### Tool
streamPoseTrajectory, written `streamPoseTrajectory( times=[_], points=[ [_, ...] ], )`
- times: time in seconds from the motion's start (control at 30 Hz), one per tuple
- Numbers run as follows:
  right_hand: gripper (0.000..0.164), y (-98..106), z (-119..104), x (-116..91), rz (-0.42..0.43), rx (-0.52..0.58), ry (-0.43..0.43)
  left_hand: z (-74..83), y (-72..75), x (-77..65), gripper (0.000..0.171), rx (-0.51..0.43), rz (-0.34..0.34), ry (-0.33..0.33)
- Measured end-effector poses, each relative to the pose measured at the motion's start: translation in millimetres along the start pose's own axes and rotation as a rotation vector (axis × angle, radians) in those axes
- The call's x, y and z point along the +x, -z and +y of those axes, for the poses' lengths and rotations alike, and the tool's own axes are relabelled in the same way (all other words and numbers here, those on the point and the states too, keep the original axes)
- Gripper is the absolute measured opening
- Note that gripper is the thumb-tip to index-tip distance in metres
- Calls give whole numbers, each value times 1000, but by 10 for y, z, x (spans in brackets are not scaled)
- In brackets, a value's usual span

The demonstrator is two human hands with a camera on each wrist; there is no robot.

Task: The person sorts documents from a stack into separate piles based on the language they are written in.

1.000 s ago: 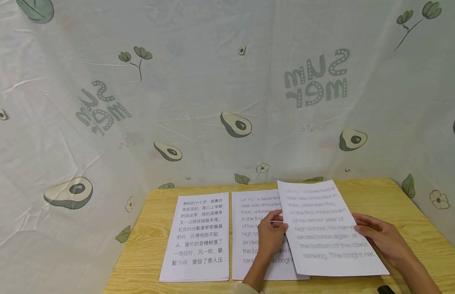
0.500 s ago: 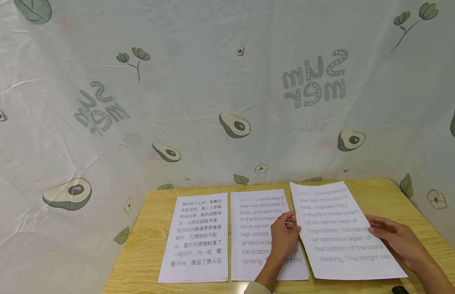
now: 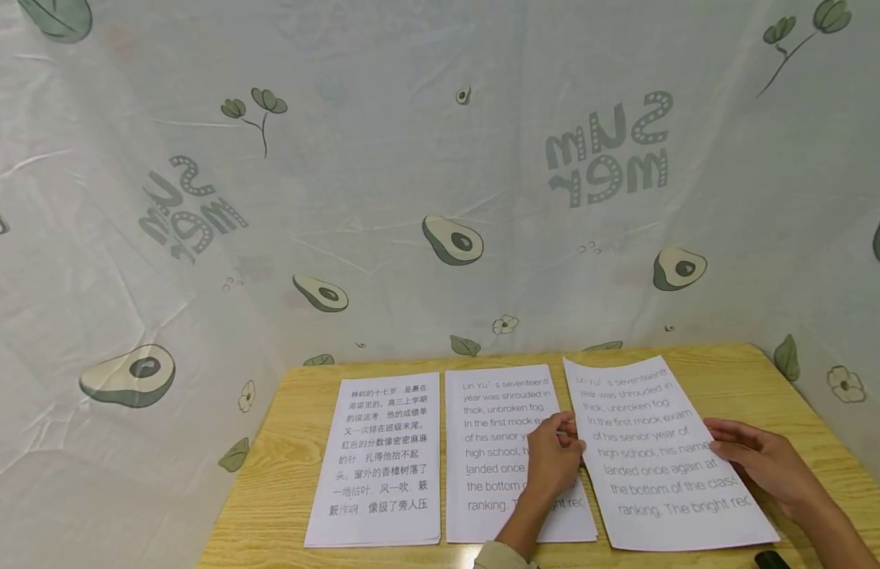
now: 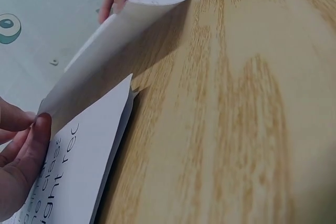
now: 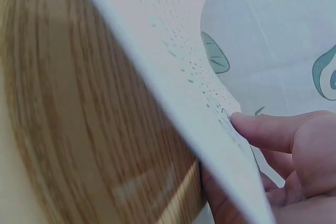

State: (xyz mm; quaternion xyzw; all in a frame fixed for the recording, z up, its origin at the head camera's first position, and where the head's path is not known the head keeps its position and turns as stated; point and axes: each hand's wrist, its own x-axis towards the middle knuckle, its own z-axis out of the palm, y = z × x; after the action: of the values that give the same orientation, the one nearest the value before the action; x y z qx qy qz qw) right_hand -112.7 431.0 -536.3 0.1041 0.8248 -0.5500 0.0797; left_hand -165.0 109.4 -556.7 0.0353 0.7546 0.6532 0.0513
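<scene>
Both hands hold a sheet of paper printed with English text, slightly bowed, over the right part of the table. My left hand pinches its left edge between thumb and fingers. At its right edge, my right hand grips with the thumb on top and the fingers underneath. In the left wrist view the paper's near edge curls up off the wood. A middle stack of paper with the same English text lies flat, partly under my left hand. Left of it lies a stack with Chinese text.
The wood-grain table has its back edge against a pale curtain printed with avocados, which also hangs at both sides. A small black object shows at the bottom right, cut off by the frame.
The held sheet has shifted right with both hands, off the middle stack, uncovering more of its text. In the last half second its near edge has come down a little.
</scene>
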Motion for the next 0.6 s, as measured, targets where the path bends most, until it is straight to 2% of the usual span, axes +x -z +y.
streamPoseTrajectory(
  times=[0.2, 0.33, 0.43, 0.6],
  points=[
    [49, -27, -27, 2, 25, -52, 4, -14, -3, 6, 44, 8, -1, -8],
    [62, -11, -84, -31, 97, -233, 18, 29, 43, 3, 44, 22, 21, -15],
    [63, 12, -155, -86, 152, -372, 36, 51, 144, -1, 44, 29, 41, -19],
    [65, -91, -334, -161, 129, -362, 42, 30, 400, -19, 45, -3, 56, -26]
  ],
)
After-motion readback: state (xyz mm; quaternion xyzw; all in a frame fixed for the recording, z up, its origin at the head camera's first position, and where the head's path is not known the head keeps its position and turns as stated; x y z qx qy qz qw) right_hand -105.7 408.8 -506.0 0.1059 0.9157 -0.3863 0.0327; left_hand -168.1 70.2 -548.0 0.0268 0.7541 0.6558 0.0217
